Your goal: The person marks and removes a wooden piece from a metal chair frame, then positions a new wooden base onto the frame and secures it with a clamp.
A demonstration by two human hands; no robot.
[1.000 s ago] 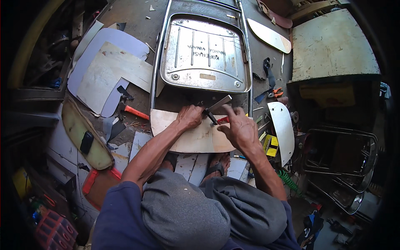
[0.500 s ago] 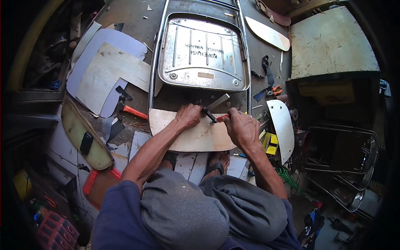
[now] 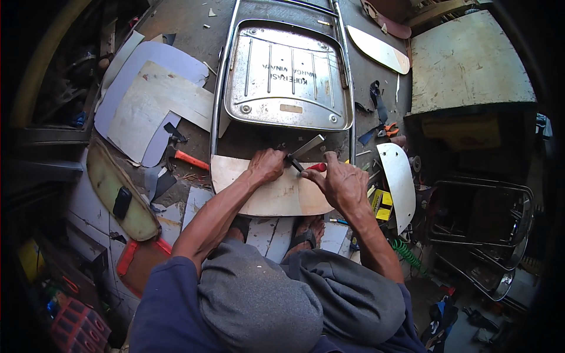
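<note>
A curved plywood board (image 3: pixel 265 197) lies across the lower end of a metal chair frame (image 3: pixel 216 106), just in front of me. My left hand (image 3: pixel 268 166) is closed at the board's far edge, its knuckles up and its fingertips hidden. Beside those fingers sits what looks like a bar clamp (image 3: pixel 307 147), with a silver bar, a black arm and a red handle. My right hand (image 3: pixel 346 181) pinches around the red handle, thumb toward the black arm. The clamp's lower jaw is out of sight. Beyond the board, the frame bears a ribbed metal seat pan (image 3: pixel 285 76).
Left of the frame lie a red-handled hammer (image 3: pixel 191 159), cut sheets (image 3: pixel 141 106) and a worn pad (image 3: pixel 118 188). On the right are a pale curved panel (image 3: pixel 397 182), orange pliers (image 3: pixel 389 129), a yellow box (image 3: pixel 382 205) and a wooden box (image 3: pixel 471 65).
My right hand has shifted its fingers about the red handle, which now shows more. The left hand stays at the board's edge.
</note>
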